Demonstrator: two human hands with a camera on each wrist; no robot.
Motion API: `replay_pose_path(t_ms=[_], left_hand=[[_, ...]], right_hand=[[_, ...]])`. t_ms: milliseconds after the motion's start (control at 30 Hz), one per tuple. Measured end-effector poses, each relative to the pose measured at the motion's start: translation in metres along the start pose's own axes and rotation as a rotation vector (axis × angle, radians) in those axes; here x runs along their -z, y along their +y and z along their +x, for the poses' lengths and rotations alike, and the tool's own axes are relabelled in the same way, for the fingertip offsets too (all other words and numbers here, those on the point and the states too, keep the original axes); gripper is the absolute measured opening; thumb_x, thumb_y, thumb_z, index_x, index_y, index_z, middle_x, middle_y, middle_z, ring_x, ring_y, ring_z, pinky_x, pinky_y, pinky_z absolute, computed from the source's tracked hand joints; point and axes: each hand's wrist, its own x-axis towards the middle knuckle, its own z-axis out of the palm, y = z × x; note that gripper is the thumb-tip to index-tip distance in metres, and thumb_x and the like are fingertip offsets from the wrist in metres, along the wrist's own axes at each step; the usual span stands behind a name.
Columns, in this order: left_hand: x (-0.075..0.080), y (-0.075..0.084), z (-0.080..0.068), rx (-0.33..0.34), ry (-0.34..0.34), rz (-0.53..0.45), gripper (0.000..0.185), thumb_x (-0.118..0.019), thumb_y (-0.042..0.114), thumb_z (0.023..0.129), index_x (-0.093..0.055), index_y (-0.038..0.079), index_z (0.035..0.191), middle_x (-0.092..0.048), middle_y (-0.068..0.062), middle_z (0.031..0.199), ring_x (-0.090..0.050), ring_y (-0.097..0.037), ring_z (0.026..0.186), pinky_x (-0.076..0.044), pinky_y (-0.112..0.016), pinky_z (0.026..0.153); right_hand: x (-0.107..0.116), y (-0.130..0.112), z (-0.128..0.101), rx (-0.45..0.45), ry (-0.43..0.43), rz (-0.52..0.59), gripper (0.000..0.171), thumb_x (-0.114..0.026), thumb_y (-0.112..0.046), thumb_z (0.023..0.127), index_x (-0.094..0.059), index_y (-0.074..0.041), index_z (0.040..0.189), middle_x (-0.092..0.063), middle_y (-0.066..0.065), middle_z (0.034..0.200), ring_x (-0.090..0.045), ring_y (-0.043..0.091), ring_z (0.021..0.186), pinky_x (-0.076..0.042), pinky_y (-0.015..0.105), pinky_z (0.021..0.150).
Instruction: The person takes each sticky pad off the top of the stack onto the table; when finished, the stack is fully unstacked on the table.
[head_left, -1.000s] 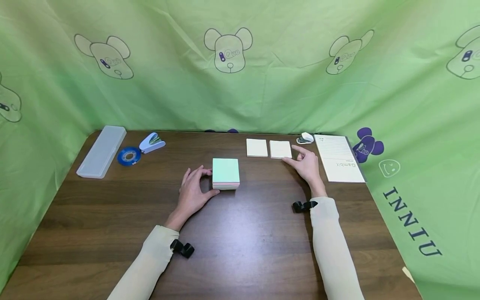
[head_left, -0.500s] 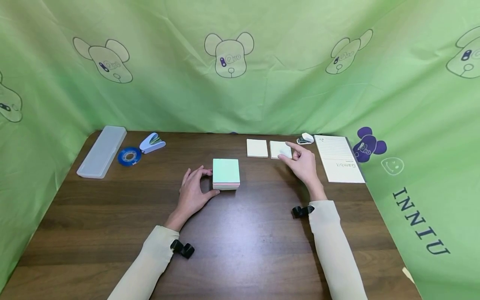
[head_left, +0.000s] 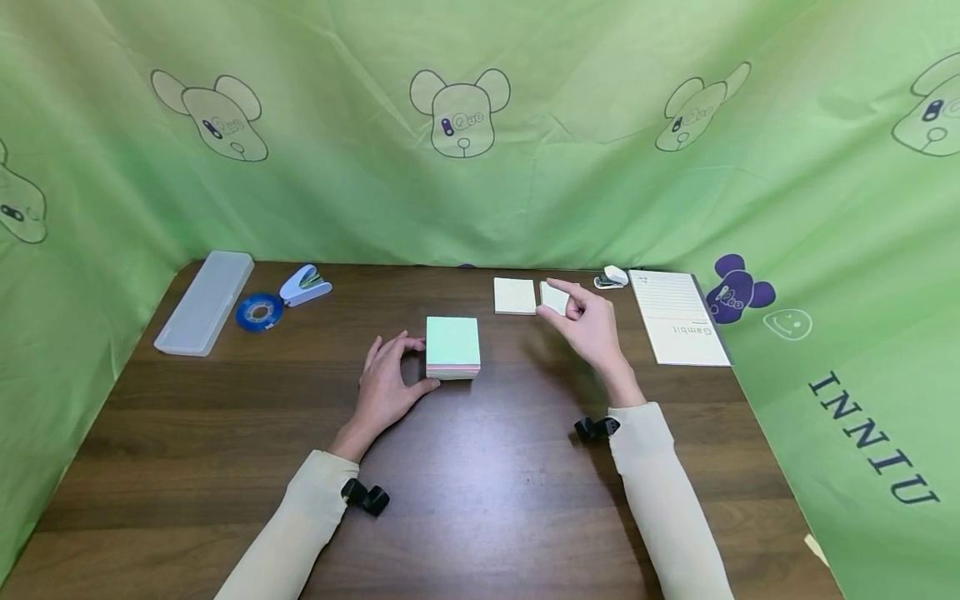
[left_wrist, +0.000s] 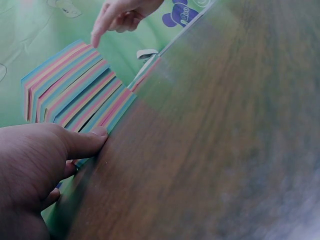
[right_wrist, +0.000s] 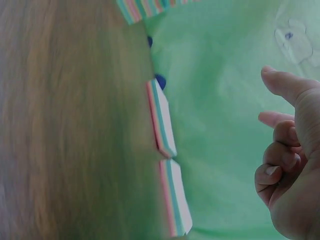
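A thick block of sticky notes (head_left: pixel 452 346) with a mint-green top lies at the middle of the brown table (head_left: pixel 480 500). My left hand (head_left: pixel 390 379) holds its left side, fingers curled at the far corner and thumb against the near edge (left_wrist: pixel 95 140). The block's striped side (left_wrist: pixel 75 92) shows in the left wrist view. My right hand (head_left: pixel 588 325) hovers above the table, holding nothing, forefinger and thumb out and the other fingers loosely curled (right_wrist: pixel 280 165). It partly hides the right one of two thin cream pads (head_left: pixel 553 296), (head_left: pixel 514 296).
A lined notebook (head_left: pixel 678 317) and a small white stapler (head_left: pixel 611 277) lie at the back right. A blue stapler (head_left: pixel 303 285), a blue tape roll (head_left: pixel 258 312) and a translucent case (head_left: pixel 204 302) lie at the back left. Green cloth walls surround the table.
My right hand has lifted off the right cream pad and drifted left toward the block, its fingers curling. The left hand and the block have not moved.
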Motion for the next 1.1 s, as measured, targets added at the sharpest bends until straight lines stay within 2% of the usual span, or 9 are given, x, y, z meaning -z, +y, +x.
replay_pose_path(t_ms=[300, 500, 733, 933, 1100], left_hand=[[-0.001, -0.002, 0.001, 0.001, 0.002, -0.003, 0.061, -0.101, 0.016, 0.083, -0.066, 0.002, 0.132, -0.072, -0.015, 0.145, -0.045, -0.037, 0.159, -0.008, -0.049, 0.141], [0.0, -0.003, 0.0, 0.001, 0.004, -0.006, 0.061, -0.101, 0.016, 0.082, -0.067, 0.002, 0.131, -0.072, -0.015, 0.144, -0.046, -0.037, 0.159, -0.008, -0.048, 0.141], [0.0, -0.004, 0.0, 0.003, 0.005, -0.002, 0.062, -0.101, 0.016, 0.082, -0.067, 0.002, 0.132, -0.072, -0.014, 0.144, -0.046, -0.037, 0.159, -0.008, -0.048, 0.141], [-0.001, -0.005, 0.0, 0.003, 0.007, -0.004, 0.062, -0.101, 0.016, 0.082, -0.067, 0.002, 0.132, -0.072, -0.014, 0.144, -0.046, -0.037, 0.159, -0.009, -0.047, 0.141], [-0.001, -0.005, 0.0, 0.007, 0.001, -0.001, 0.062, -0.1, 0.018, 0.083, -0.067, 0.002, 0.133, -0.072, -0.016, 0.144, -0.045, -0.038, 0.159, -0.008, -0.051, 0.141]], right_hand=[[-0.013, -0.03, -0.006, 0.057, -0.032, 0.066, 0.041, -0.089, -0.01, 0.094, -0.079, -0.004, 0.133, -0.033, -0.005, 0.066, -0.028, 0.004, 0.062, -0.028, 0.024, 0.06], [-0.025, -0.044, -0.013, 0.096, -0.08, 0.119, 0.04, -0.087, -0.009, 0.096, -0.079, -0.005, 0.135, -0.034, -0.005, 0.066, -0.029, 0.006, 0.062, -0.031, 0.024, 0.062], [-0.038, -0.053, -0.02, 0.118, -0.158, 0.114, 0.043, -0.087, -0.013, 0.097, -0.077, -0.006, 0.138, -0.033, -0.007, 0.064, -0.028, 0.008, 0.061, -0.034, 0.026, 0.064], [-0.05, -0.054, -0.025, 0.108, -0.254, 0.103, 0.062, -0.09, -0.021, 0.094, -0.068, -0.015, 0.151, -0.037, -0.006, 0.071, -0.035, 0.012, 0.067, -0.04, 0.03, 0.074], [-0.059, -0.055, -0.028, 0.099, -0.326, 0.046, 0.078, -0.093, -0.035, 0.088, -0.061, -0.022, 0.159, -0.036, -0.005, 0.077, -0.035, 0.013, 0.073, -0.035, 0.033, 0.075]])
